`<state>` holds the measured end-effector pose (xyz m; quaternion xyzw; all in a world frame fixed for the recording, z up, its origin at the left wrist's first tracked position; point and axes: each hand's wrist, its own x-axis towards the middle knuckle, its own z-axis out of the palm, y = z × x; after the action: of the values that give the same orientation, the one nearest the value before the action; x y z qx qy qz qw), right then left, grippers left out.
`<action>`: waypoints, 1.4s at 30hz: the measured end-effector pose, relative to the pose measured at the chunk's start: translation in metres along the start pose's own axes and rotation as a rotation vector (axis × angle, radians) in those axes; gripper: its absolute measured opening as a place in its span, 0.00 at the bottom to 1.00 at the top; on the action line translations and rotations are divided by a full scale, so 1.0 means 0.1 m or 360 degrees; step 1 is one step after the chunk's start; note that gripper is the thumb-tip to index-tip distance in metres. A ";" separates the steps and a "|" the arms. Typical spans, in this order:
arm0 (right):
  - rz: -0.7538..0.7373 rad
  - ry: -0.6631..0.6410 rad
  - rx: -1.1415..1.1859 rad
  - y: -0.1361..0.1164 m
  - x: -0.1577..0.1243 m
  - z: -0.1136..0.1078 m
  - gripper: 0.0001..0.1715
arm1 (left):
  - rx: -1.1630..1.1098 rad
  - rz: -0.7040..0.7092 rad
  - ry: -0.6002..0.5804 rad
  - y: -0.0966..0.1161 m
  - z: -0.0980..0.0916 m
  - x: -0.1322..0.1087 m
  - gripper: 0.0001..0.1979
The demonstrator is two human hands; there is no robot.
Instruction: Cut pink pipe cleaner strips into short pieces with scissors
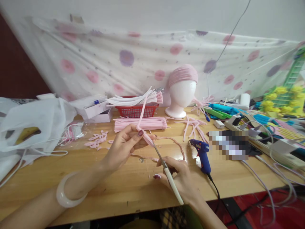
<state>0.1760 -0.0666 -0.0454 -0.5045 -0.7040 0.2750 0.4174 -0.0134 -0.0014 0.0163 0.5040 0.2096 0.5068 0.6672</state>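
My left hand pinches a pink pipe cleaner between thumb and fingers, with a bent part at the fingertips and one long end sticking up. My right hand is wrapped round a pair of scissors with pale handles. The scissor tips touch or nearly touch the lower end of the pink piece; whether the blades are parted I cannot tell. Behind my left hand lies a bundle of pink pipe cleaners. A thin pinkish braided strand curves over the table between and beyond my hands.
A blue glue gun lies right of my right hand, its cord running off the front edge. Small pink loops lie at left. Behind stand a red basket and a white foam head. A power strip and cables crowd the right.
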 end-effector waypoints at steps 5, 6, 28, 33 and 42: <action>-0.0008 0.0023 -0.0023 0.05 -0.03 0.02 0.13 | -0.0011 0.0018 -0.0002 -0.01 0.01 -0.01 0.13; -0.0009 0.0027 -0.0032 0.05 -0.03 0.03 0.13 | -0.0009 0.0017 0.0000 -0.02 0.00 -0.01 0.13; 0.0126 0.0268 0.0257 0.10 0.06 0.05 0.16 | 0.0047 0.0047 0.0415 -0.02 -0.10 0.08 0.09; -0.0089 0.0711 0.0162 0.11 0.03 0.08 0.19 | 0.0093 0.0045 0.0434 -0.02 -0.11 0.10 0.09; 0.0075 0.0485 0.0165 0.02 0.04 -0.01 0.15 | 0.0145 0.0048 0.0372 -0.02 -0.10 0.11 0.08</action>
<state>0.1776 -0.0621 -0.0456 -0.5346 -0.6054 0.2411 0.5381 -0.0164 0.0132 0.0130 0.4743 0.3011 0.5619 0.6071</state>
